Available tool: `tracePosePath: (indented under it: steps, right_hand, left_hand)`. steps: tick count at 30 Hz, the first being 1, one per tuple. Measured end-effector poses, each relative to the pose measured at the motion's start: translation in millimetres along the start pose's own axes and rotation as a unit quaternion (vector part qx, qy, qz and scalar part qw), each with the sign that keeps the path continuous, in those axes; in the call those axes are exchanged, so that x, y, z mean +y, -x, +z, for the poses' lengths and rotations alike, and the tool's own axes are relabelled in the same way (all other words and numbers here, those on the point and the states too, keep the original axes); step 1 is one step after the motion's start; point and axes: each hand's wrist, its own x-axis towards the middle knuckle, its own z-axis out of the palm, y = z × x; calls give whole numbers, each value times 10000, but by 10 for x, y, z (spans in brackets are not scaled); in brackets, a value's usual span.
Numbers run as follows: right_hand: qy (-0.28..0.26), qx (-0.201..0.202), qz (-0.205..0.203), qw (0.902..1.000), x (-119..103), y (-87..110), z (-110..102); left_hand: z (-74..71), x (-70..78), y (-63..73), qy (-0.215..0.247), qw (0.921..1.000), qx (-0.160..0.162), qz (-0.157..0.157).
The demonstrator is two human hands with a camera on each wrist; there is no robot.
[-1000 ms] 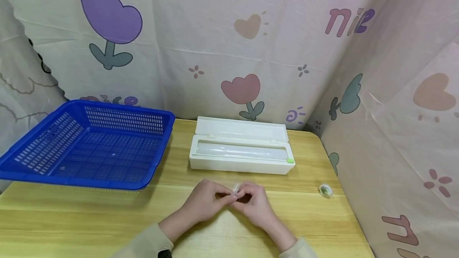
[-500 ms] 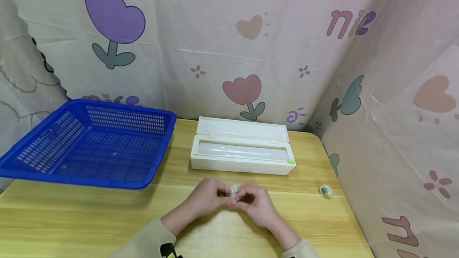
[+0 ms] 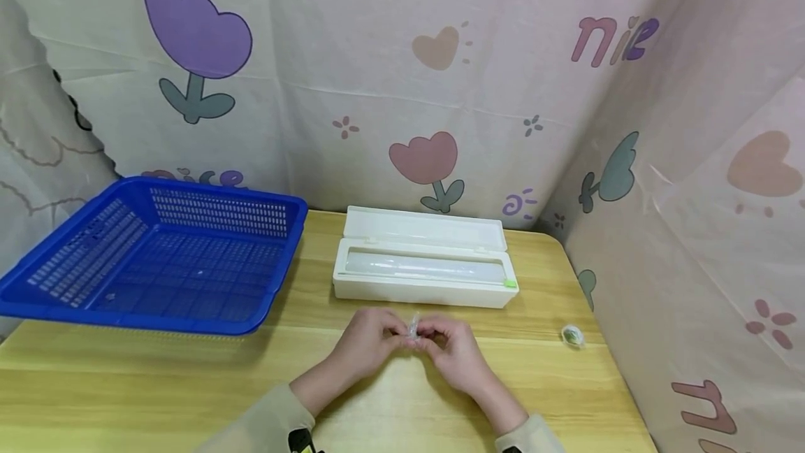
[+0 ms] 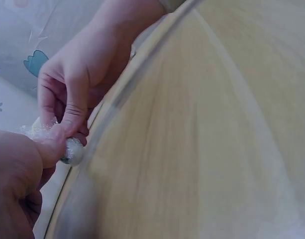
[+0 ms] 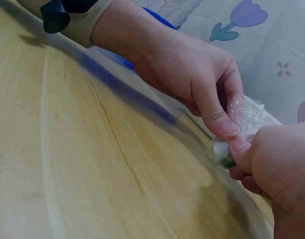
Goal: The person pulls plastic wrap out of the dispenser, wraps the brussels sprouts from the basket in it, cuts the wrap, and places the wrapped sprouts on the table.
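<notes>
A small bundle of clear cling film [image 3: 413,326] is pinched between both hands over the middle of the table. My left hand [image 3: 367,344] grips the film with thumb and fingers from the left. From the other side my right hand [image 3: 459,355] pinches the same film, its fingertips meeting the left ones. In the right wrist view, loose crinkled film [image 5: 249,114] stands above the fingertips. Something green [image 5: 227,160] shows through the wrapped lump below them; its kind cannot be made out. The left wrist view shows the rounded, tightly wrapped lump [image 4: 74,151].
Behind the hands sits a white cling film dispenser [image 3: 421,292], lid raised, a roll [image 3: 424,265] inside and a green slider at its right end. A blue plastic basket [image 3: 277,292] stands left. Another small film-wrapped green piece [image 3: 572,335] lies near the table's right edge.
Both hands shift slightly away from the body, still pinching the bundle. The film tuft between the fingertips changes shape. Basket, dispenser and the piece at right stay in place.
</notes>
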Motion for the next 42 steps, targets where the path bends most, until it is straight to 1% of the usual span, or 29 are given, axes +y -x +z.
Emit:
tracePosePath:
  steps: [5,8,10,13,16,18,22,24,28,32,37,40,42]
  right_hand:
    - [339,46,-211,9992,12,-5,-25]
    - [390,-31,-309,9988,14,-8,-39]
    - [307,-152,-297,9990,10,-14,-47]
    - [241,-349,-238,9988,4,-27,-59]
    - [218,-485,-207,9984,-5,-39,-72]
    - [210,-526,-221,9981,-13,-40,-83]
    - [171,-607,-320,9975,-15,-42,-109]
    - [147,-653,-346,9972,-4,-41,-120]
    - [48,-688,-246,9973,14,-29,-131]
    - [-268,-602,-136,9977,-4,-11,-100]
    - [-532,-308,-224,9979,-23,8,-14]
    - [-509,-88,-138,9986,-36,18,27]
    - [-339,32,103,9994,-56,22,40]
  left_hand:
    - [16,-45,10,-2,9990,-211,400]
    - [18,-82,5,-15,9985,-266,472]
    - [20,-105,-5,99,9988,-268,399]
    - [22,-137,-30,307,9990,-274,176]
    - [11,-152,-56,487,9981,-368,-46]
    - [3,-153,-70,468,9976,-500,-129]
    - [-17,-123,-92,320,9958,-840,-150]
    - [-24,-104,-100,237,9949,-958,-202]
    - [-32,-83,-103,191,9942,-979,-405]
    - [-47,-74,-82,209,9944,-909,-493]
    - [-50,-79,-41,188,9945,-830,-607]
    - [-50,-69,-13,218,9945,-765,-686]
    - [-49,-56,8,262,9941,-714,-772]
